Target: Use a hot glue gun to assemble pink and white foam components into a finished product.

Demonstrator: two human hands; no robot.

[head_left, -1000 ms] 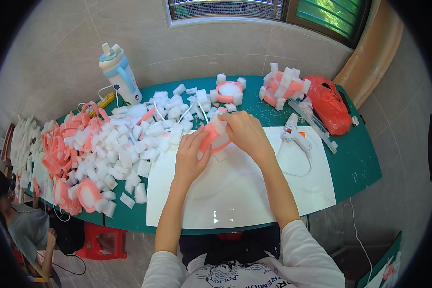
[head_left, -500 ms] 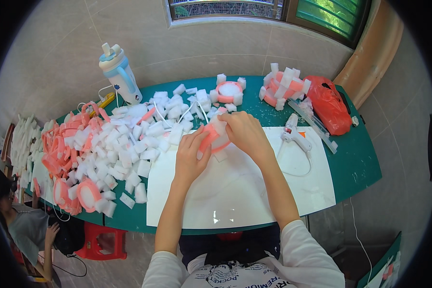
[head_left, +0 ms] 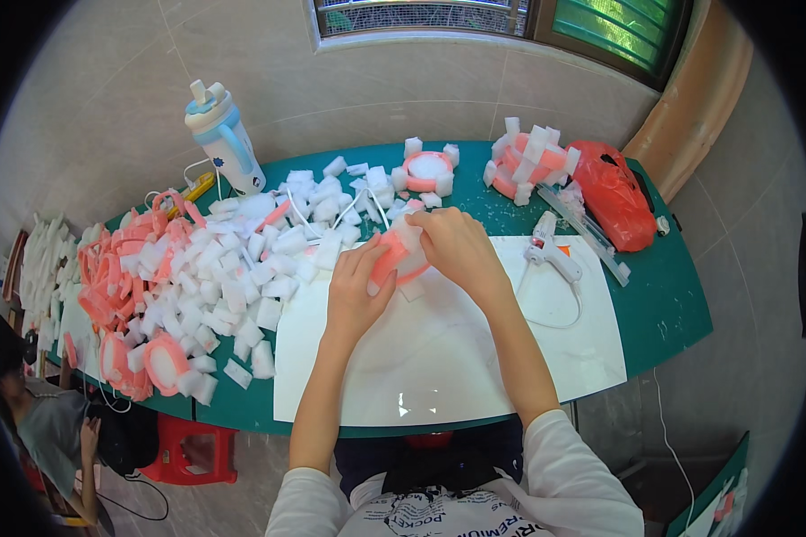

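Observation:
Above the white sheet (head_left: 421,358), my left hand (head_left: 358,291) grips the left side of a pink ring (head_left: 390,255) between thumb and fingers. My right hand (head_left: 457,246) is closed at the ring's upper right, its fingertips pressing a white foam block (head_left: 409,235) against the rim. Part of the ring is hidden behind my fingers. To the right of my right arm, a white glue gun (head_left: 555,258) lies on the sheet with its cord curling toward me.
Many white foam blocks (head_left: 206,286) and pink rings (head_left: 107,277) are heaped at left. Behind my hands sit a ring with blocks (head_left: 428,165) and a stack of such rings (head_left: 530,161). A bottle (head_left: 228,143), red bag (head_left: 611,197) and clear sticks (head_left: 587,234) line the table. A person (head_left: 54,430) sits at lower left.
My hands and the ring stay almost where they were. At lower left, the other person's hand has shifted slightly.

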